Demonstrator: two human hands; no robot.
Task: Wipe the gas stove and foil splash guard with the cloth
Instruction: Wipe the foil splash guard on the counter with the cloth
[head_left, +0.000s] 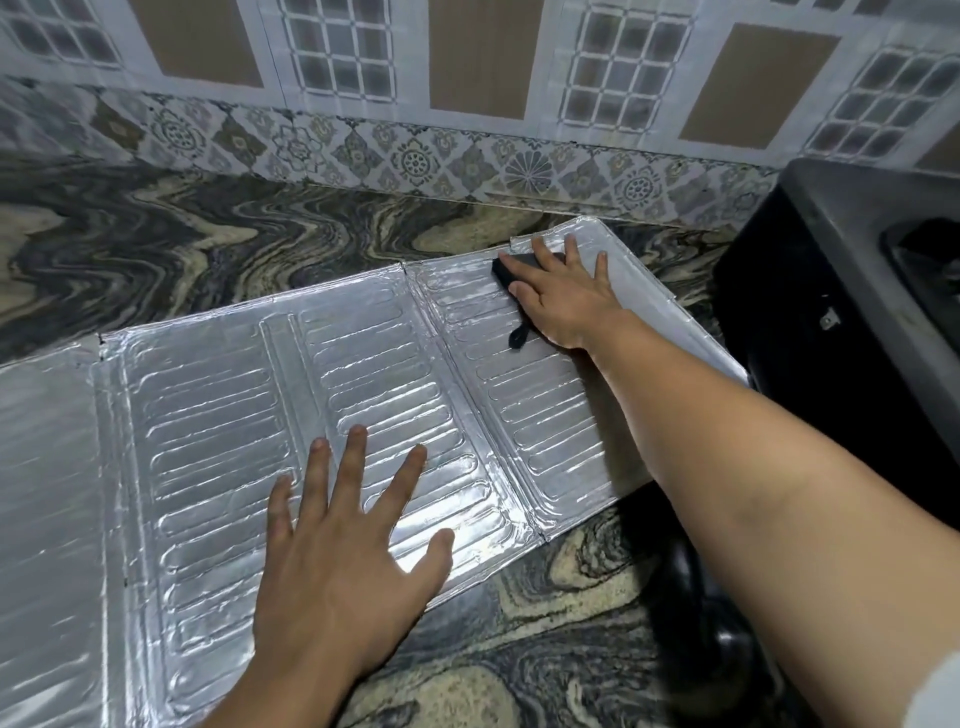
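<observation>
Silvery embossed foil splash guard (322, 395) lies unfolded flat on the marbled counter (156, 244). The right hand (563, 299) presses a dark cloth (511, 273) onto its far panel, fingers spread flat over it, most of the cloth hidden beneath. The left hand (343, 545) rests splayed wide on the near panel. The black gas stove (831, 312) is cut off at right.
</observation>
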